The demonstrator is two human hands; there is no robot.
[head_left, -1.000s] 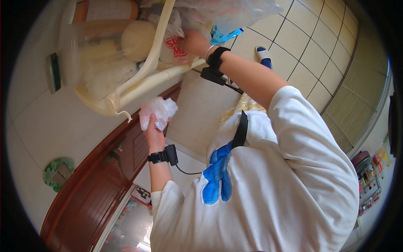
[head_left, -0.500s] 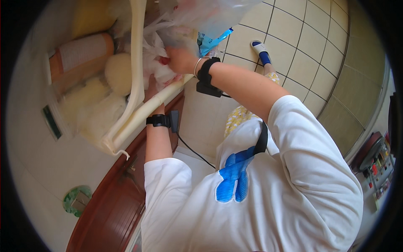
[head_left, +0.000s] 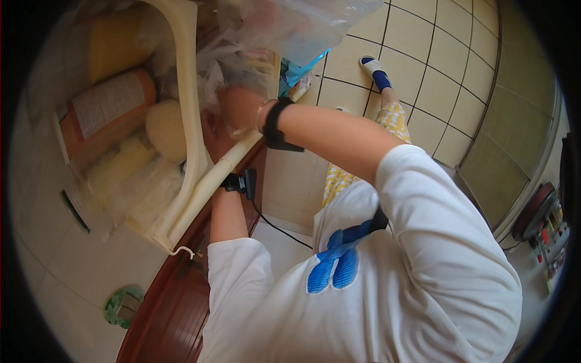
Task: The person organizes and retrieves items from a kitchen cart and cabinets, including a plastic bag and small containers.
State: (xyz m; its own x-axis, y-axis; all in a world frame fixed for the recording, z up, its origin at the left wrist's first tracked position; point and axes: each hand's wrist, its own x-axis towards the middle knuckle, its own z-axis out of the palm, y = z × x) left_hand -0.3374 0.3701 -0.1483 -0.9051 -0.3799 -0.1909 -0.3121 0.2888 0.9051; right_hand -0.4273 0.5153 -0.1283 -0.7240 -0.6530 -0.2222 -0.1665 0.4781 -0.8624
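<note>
We look down over a white T-shirt [head_left: 345, 302] with a blue patch [head_left: 333, 266] on its front. Two bare forearms reach up and away from us, each with a black strap at the wrist. The right hand [head_left: 239, 109] is bent and blurred among crumpled see-through bags [head_left: 213, 78]; the left hand [head_left: 216, 134] is close beside it, its wrist partly hidden by the cream rail of a rack [head_left: 192, 109]. We cannot tell whether either hand is open, closed or holding anything. The bags bunch up around the right hand, and a large clear sheet of plastic [head_left: 290, 27] spreads above them. To the left, inside the rack, are a round yellowish thing [head_left: 166, 130] and an orange pack [head_left: 112, 106] with a pale label. A shiny blue packet [head_left: 302, 68] is just beyond the right wrist. Farther off we see a foot in a blue-and-white slipper [head_left: 375, 71] on a tiled floor [head_left: 411, 36], and red-brown panelling [head_left: 169, 320] at lower left.
</note>
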